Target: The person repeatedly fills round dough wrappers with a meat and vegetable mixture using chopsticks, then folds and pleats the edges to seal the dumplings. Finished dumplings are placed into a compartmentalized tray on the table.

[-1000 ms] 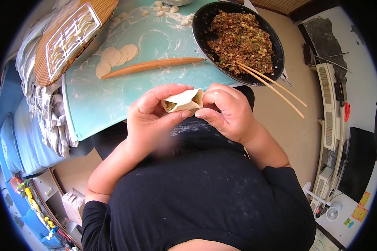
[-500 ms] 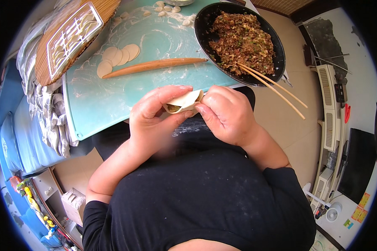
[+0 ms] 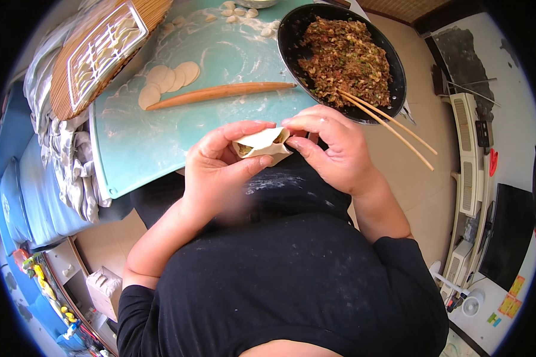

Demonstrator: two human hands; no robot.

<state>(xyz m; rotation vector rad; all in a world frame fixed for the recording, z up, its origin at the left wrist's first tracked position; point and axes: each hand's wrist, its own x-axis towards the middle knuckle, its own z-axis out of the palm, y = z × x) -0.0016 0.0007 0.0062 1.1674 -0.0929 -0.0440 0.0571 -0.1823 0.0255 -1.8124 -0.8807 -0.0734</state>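
Both hands meet above the lap, just short of the near edge of the table (image 3: pixel 161 149); the left hand (image 3: pixel 217 169) cradles a half-folded dumpling (image 3: pixel 262 144) between thumb and curled fingers, and the right hand (image 3: pixel 333 149) pinches its right end between thumb and forefinger. The wrapper is folded over but its top seam gapes, and brown filling shows at both ends; a hard squeeze there would likely push filling out through the gap, or smear it onto the rim so the dough will not seal; a thin wrapper pulled too far by the right hand might tear. The dumpling hangs over a dark, flour-dusted shirt (image 3: pixel 280 268), not over the table, so anything that slips would land on cloth. Further off, chopsticks (image 3: pixel 387 122) rest on the rim of the filling bowl (image 3: pixel 292 35) with their ends overhanging near the right hand; a lifted knuckle could tip them off. The rolling pin (image 3: pixel 220 93) and spare wrappers (image 3: pixel 170 77) lie well apart on the floured table.
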